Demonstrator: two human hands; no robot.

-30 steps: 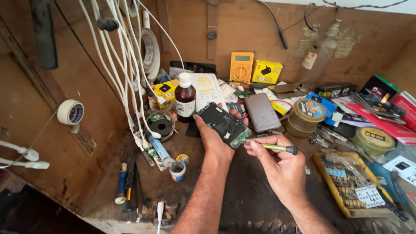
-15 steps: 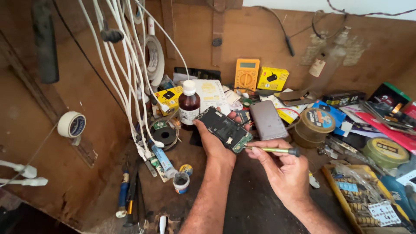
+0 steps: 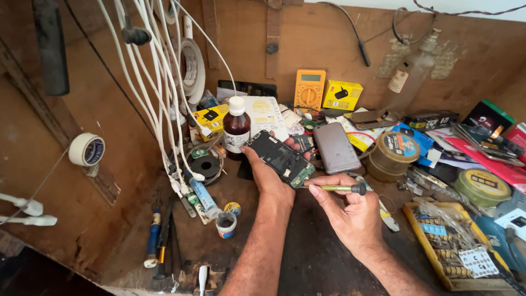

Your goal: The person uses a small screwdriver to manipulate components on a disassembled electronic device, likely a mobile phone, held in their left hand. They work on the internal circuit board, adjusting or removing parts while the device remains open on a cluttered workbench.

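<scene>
My left hand (image 3: 269, 176) holds an opened phone (image 3: 280, 158) with its dark inner board facing up, tilted over the bench. My right hand (image 3: 350, 215) grips a small screwdriver (image 3: 335, 188) with a yellow-green shaft and black cap; its tip points left at the phone's lower right corner. A brown bottle with a white cap (image 3: 236, 129) stands just left of the phone. A grey phone back cover (image 3: 336, 147) lies to the right of it.
White cables (image 3: 159, 93) hang at the left. A yellow multimeter (image 3: 309, 90) and a yellow box (image 3: 342, 95) lean on the back wall. Round tins (image 3: 392, 155), a tray of small parts (image 3: 450, 248), a tape roll (image 3: 87, 149) and a small pot (image 3: 226, 223) crowd the wooden bench (image 3: 307, 263).
The view has shifted slightly. Both hands keep their grip, and the screwdriver tip stays at the phone's lower corner.
</scene>
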